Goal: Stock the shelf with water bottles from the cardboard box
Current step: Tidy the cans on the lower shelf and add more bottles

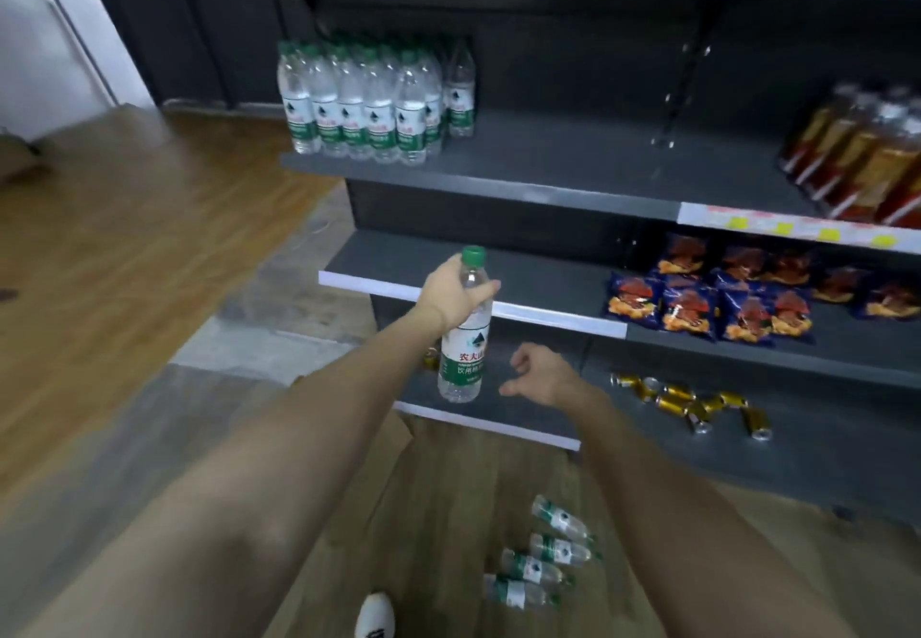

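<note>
Green-capped bottle (462, 333) upright, gripped near neck by left hand (451, 296); right hand (540, 375) empty, fingers loosely spread

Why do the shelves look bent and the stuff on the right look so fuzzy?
Head view: the wide lens curves the shelf edge and stretches the arms near the bottom; the orange-brown bottles at the right edge are smeared by blur, while the water bottle in the left hand looks sharper; the light is dim, with the shelf back in shadow.
</note>
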